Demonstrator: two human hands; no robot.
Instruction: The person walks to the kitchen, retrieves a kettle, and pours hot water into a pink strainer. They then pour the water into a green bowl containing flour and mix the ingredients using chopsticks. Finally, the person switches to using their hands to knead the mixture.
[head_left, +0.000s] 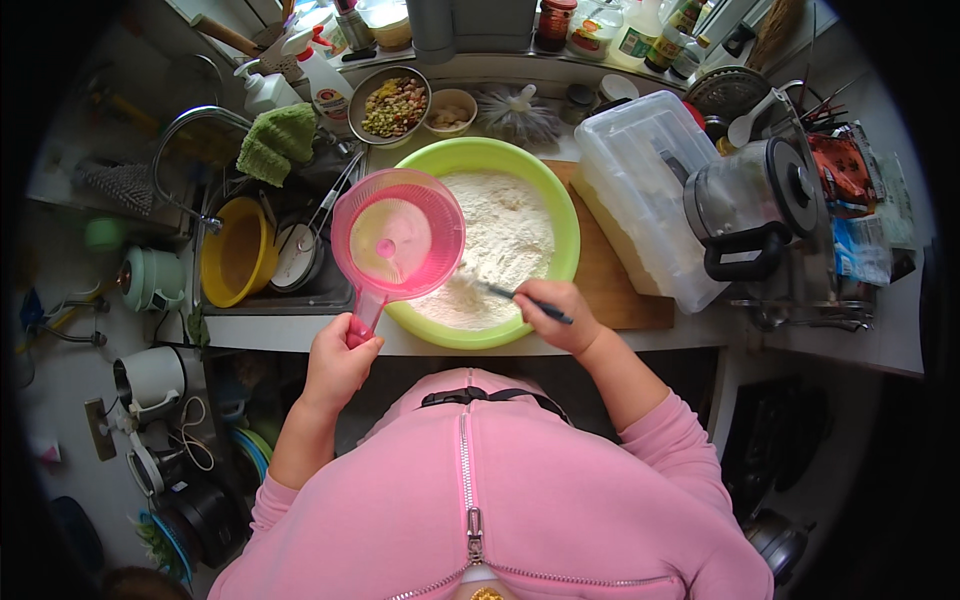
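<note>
My left hand (341, 358) grips the handle of a translucent pink plastic ladle (442, 259) with a clear liquid in it. The ladle overlaps the left side of a large lime-green basin (564, 225) and hides part of its rim. White flour (510, 217) fills much of the basin, uneven and slightly clumped on top. Over the basin's near right rim, my right hand (559, 313) holds a dark-handled utensil (499, 291). Its tip is in the flour near the ladle, coated white, so its kind cannot be told.
A wooden board (600, 262) lies under the basin's right side. Beside it stand a clear plastic storage box (637, 142) and a glass jug with a black handle (731, 195). Bowls of mixed beans (394, 105) sit behind; a sink holding a yellow basin (259, 281) is left.
</note>
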